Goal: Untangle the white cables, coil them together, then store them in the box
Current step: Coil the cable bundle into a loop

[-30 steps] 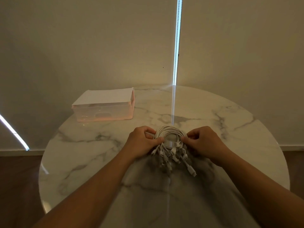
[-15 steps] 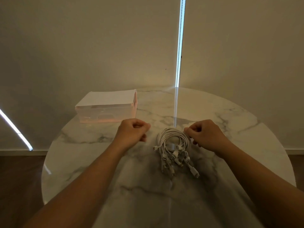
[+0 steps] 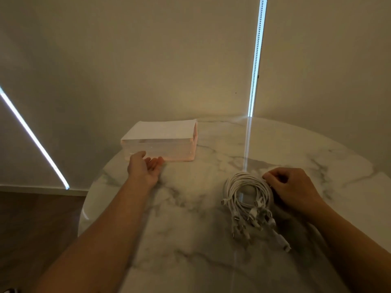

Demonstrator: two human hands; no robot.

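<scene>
In the head view, the coiled white cables [image 3: 247,187] are pinched at their right edge on the tabletop [image 3: 190,208] by the right hand [image 3: 294,187], while the left hand [image 3: 143,168], its grip spread apart, is held just beside the box [image 3: 163,142].

A home room — round marble table [image 3: 190,208], drawn roller blinds [image 3: 148,60].

1 head-worn view, facing forward and down, close over marble table [image 3: 190,218].
</scene>
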